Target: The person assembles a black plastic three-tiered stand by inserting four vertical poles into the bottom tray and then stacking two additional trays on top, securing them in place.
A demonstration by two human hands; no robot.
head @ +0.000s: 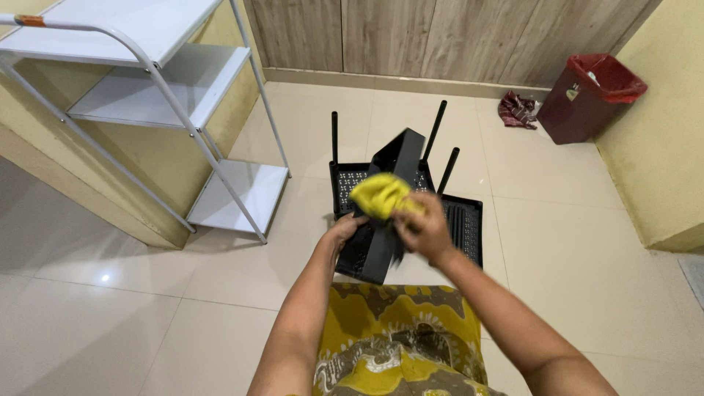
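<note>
Item 1: yellow cloth [380, 195], bunched, at frame centre. I see it pressed against the upper edge of a black panel [385, 213], a flat slab tilted up off the floor.

Item 2: right hand [423, 229], at 4 o'clock from the cloth. Its fingers are curled and pinching the cloth; motion blur hides the fingertips.

Item 3: left hand [345, 229], at 8 o'clock from the cloth. It is closed around the left edge of the black panel, steadying it.

Item 4: black perforated stand [463, 224] beneath and behind the panel, lying upturned on the floor, three thin black legs pointing toward 12 o'clock.

Item 5: yellow-and-brown patterned garment [400, 341], at 6 o'clock, between my forearms.

Item 6: tiled floor [572, 249], pale cream, glossy, carrying everything listed.

Item 7: white shelf rack [183, 95], three tiers on a tubular frame, at 10 o'clock, standing against a yellow wall.

Item 8: dark red bin [590, 95] with a red liner, at 2 o'clock, near the corner.

Item 9: crumpled dark red rag [518, 110], on the floor just beside the bin, on its 9 o'clock side.

Item 10: wood-grain wall panelling [440, 37], at 12 o'clock.
</note>
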